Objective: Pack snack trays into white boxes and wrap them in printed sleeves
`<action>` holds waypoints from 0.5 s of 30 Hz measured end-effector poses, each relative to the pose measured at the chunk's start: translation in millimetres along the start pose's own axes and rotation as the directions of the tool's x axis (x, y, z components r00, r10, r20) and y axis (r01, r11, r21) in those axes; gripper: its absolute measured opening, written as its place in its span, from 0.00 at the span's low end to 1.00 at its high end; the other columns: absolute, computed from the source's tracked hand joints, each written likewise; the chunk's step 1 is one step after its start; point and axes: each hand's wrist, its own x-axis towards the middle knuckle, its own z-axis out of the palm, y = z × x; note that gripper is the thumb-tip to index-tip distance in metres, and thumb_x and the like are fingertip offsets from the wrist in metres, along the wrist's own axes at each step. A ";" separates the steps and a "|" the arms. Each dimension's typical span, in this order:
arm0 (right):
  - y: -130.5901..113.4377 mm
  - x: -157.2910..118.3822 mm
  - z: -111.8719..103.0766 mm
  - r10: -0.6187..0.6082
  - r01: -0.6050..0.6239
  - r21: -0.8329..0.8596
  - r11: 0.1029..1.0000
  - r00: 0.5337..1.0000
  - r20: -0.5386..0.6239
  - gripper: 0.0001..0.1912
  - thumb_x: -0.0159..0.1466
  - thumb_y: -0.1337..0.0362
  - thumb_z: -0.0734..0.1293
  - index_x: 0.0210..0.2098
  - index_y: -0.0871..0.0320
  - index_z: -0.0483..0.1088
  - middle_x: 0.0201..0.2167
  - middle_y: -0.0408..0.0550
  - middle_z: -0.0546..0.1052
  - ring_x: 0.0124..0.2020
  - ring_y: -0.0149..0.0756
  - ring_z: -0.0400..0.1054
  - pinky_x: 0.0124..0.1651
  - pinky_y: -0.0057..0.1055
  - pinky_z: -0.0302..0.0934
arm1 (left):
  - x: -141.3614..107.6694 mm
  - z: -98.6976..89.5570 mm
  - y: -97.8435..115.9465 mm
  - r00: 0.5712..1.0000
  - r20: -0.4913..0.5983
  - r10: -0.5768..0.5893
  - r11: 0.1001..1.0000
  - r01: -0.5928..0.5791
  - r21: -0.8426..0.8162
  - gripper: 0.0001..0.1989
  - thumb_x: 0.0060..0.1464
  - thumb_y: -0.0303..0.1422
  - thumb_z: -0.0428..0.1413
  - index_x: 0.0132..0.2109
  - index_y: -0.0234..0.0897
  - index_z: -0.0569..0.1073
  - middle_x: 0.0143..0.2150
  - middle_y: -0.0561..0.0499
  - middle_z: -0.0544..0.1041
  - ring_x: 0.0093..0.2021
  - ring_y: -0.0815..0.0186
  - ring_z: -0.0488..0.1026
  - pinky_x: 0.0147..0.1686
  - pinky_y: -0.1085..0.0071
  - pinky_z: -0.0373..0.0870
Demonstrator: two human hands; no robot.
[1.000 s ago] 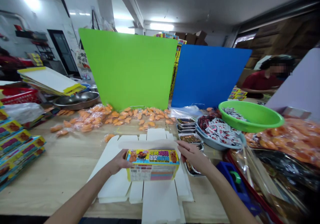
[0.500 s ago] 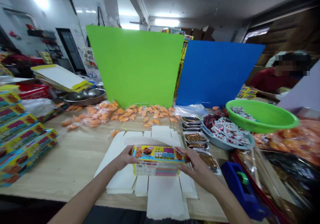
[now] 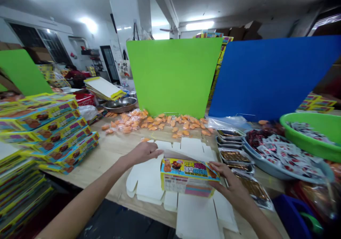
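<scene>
My right hand (image 3: pixel 229 185) grips the right end of a yellow printed snack box (image 3: pixel 189 178), which tilts a little above a flat white die-cut carton (image 3: pixel 145 182). My left hand (image 3: pixel 141 153) is off the box, up and to its left. Its fingertips lie against a raised white carton panel (image 3: pixel 186 155) curving behind the box. Whether those fingers grip the panel does not show. Part of the carton is hidden under the box and my right hand.
Stacks of printed boxes (image 3: pixel 53 132) rise on the wooden table (image 3: pixel 112 153) at left. Orange sachets (image 3: pixel 160 125) lie ahead, before green (image 3: pixel 173 75) and blue boards (image 3: pixel 269 79). On the right are foil trays (image 3: pixel 234 157), a grey basin (image 3: pixel 277 161), a green basin (image 3: pixel 309 136) and a blue tape dispenser (image 3: pixel 290 214).
My left hand has let go of the box and moved up and left to the white panel. The box has tilted, and the whole view has swung left.
</scene>
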 end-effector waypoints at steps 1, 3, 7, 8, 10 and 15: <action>0.3 0.9 0.3 0.000 0.000 0.005 1.000 1.000 -0.001 0.22 0.59 0.54 0.64 0.51 0.52 0.61 0.54 0.53 0.62 0.56 0.45 0.57 0.56 0.45 0.56 | -0.4 -3.8 8.4 0.999 0.045 -0.021 0.996 0.017 0.083 0.25 0.57 0.43 0.46 0.18 0.33 0.71 0.19 0.51 0.70 0.21 0.73 0.64 0.26 0.77 0.58; 2.0 2.1 1.3 -0.006 0.006 0.021 1.000 1.000 -0.002 0.21 0.59 0.54 0.64 0.51 0.51 0.61 0.54 0.52 0.63 0.56 0.45 0.57 0.56 0.45 0.56 | -2.9 -5.7 25.9 0.980 0.133 -0.149 0.979 0.127 0.157 0.28 0.58 0.44 0.42 0.16 0.33 0.70 0.14 0.52 0.68 0.16 0.74 0.62 0.24 0.77 0.56; 4.3 2.1 2.6 -0.012 0.013 0.042 0.999 1.000 -0.008 0.22 0.59 0.54 0.64 0.52 0.51 0.61 0.54 0.52 0.63 0.55 0.45 0.58 0.55 0.44 0.57 | -8.9 3.8 52.5 0.901 0.170 -0.400 0.908 0.364 0.207 0.32 0.58 0.45 0.37 0.14 0.34 0.68 0.12 0.50 0.68 0.15 0.70 0.64 0.23 0.75 0.57; 4.0 2.0 2.6 -0.007 0.007 0.037 0.999 1.000 -0.009 0.22 0.59 0.54 0.64 0.52 0.51 0.61 0.54 0.52 0.63 0.55 0.45 0.58 0.55 0.44 0.57 | -10.0 7.1 56.4 0.890 0.135 -0.436 0.885 0.397 0.243 0.32 0.58 0.45 0.36 0.14 0.35 0.68 0.13 0.49 0.69 0.17 0.69 0.66 0.25 0.74 0.58; 2.8 1.9 2.5 0.003 -0.002 0.021 1.000 1.000 -0.009 0.22 0.59 0.53 0.64 0.51 0.51 0.62 0.54 0.52 0.63 0.54 0.45 0.58 0.56 0.45 0.57 | -11.8 13.5 61.7 0.880 0.070 -0.470 0.841 0.423 0.338 0.32 0.59 0.43 0.34 0.15 0.35 0.68 0.16 0.47 0.72 0.22 0.65 0.70 0.29 0.71 0.60; 4.9 1.4 3.8 -0.003 0.005 0.042 0.999 0.999 -0.038 0.22 0.58 0.53 0.64 0.50 0.52 0.63 0.55 0.52 0.63 0.55 0.45 0.59 0.55 0.45 0.57 | -18.1 28.5 65.9 0.877 0.005 -0.481 0.765 0.417 0.492 0.32 0.60 0.40 0.31 0.20 0.35 0.72 0.22 0.43 0.76 0.30 0.58 0.74 0.33 0.66 0.64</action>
